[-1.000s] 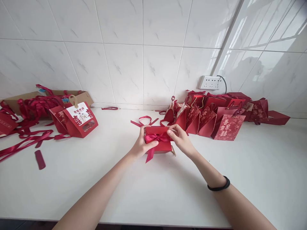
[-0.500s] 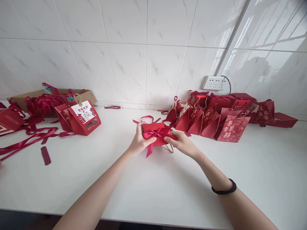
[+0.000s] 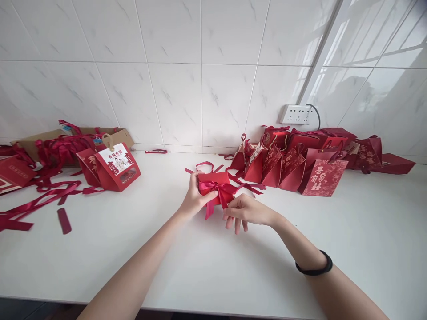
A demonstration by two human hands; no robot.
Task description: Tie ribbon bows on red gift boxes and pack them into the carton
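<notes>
Right grip [image 3: 246, 210] lowered (left [image 3: 195, 196] clasping box [image 3: 213, 178]).

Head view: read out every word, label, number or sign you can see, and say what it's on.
"吾家有囍": front bag at right, pale characters.
White-fronted bag at left: characters too blurred to read surely.
Bag behind it: print too blurred.
Red box, far left: print too small.
Other bags at right: print too blurred.
Bow-tied box in the left hand: no print visible.
</notes>
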